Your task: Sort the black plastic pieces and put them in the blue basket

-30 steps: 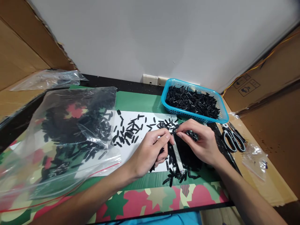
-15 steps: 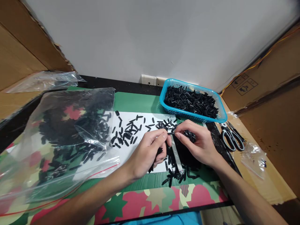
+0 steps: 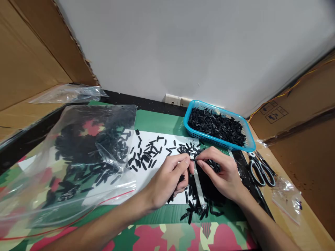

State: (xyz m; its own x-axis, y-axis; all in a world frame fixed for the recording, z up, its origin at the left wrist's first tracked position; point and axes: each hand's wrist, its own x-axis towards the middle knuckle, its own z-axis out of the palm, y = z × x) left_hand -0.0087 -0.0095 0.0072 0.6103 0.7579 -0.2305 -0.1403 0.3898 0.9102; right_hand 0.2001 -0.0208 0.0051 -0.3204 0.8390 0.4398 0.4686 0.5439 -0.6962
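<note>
Between the fingertips of both hands is a small, thin black strip (image 3: 193,160). My left hand (image 3: 171,177) pinches its left end, and more black pieces (image 3: 171,198) are tucked under its curled fingers. My right hand (image 3: 222,170) has thumb and forefinger closed on the other end. Below the hands lies a flat, whitish bar (image 3: 199,190) on a pile of small black strips (image 3: 191,212). Further black strips (image 3: 146,157) are scattered over a white sheet (image 3: 154,188) to the left. What the black strips are, I cannot tell.
A blue plastic basket (image 3: 186,122) full of black strips stands at the back right. On the left lies a big clear zip bag (image 3: 78,195) with black pieces. Scissors (image 3: 259,170) and a small plastic bag (image 3: 286,198) lie on cardboard at right. A wall (image 3: 162,45) rises behind.
The camera view has tilted up slightly, so everything sits lower and a little to the right. Both hands keep the same pinch on the black strip.
</note>
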